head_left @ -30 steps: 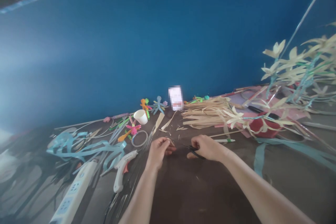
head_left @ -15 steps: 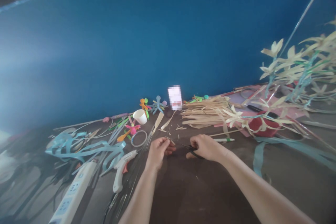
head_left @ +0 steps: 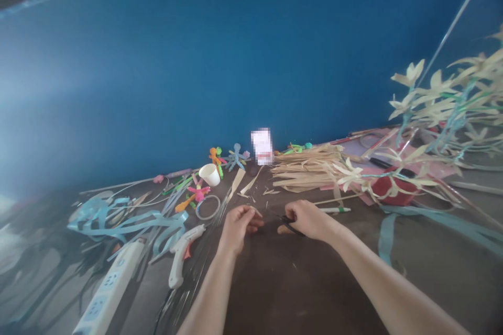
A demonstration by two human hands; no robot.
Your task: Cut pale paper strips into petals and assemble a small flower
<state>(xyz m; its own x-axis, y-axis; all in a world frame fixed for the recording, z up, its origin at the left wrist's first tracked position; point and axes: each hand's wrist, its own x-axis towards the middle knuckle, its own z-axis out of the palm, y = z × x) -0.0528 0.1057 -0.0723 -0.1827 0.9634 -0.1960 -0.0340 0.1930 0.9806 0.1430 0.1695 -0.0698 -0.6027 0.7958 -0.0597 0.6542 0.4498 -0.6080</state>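
Observation:
My right hand (head_left: 308, 218) is closed around a pair of black scissors (head_left: 293, 226), whose blades point left toward my other hand. Between the pinched thumb and fingers of my left hand (head_left: 239, 227) is a small pale strip (head_left: 257, 211), mostly hidden by the fingers. A short gap separates the blade tips from that hand; how far the blades are apart is too blurred to tell. Just beyond both hands lie small pale scraps (head_left: 269, 191) and a cut dry leaf piece (head_left: 236, 183). A bundle of dry tan strips (head_left: 310, 167) lies behind my right hand.
Left of my hands are a white glue gun (head_left: 183, 256), a power strip (head_left: 112, 280), blue ribbon (head_left: 133, 225), a tape roll (head_left: 208, 208) and a paper cup (head_left: 209, 174). Pale flowers (head_left: 440, 94) stand at right, near a green-white pen (head_left: 336, 210). A blue wall (head_left: 236, 63) rises behind.
The scissors and my right hand have shifted very slightly. My left hand keeps its pinch in nearly the same place.

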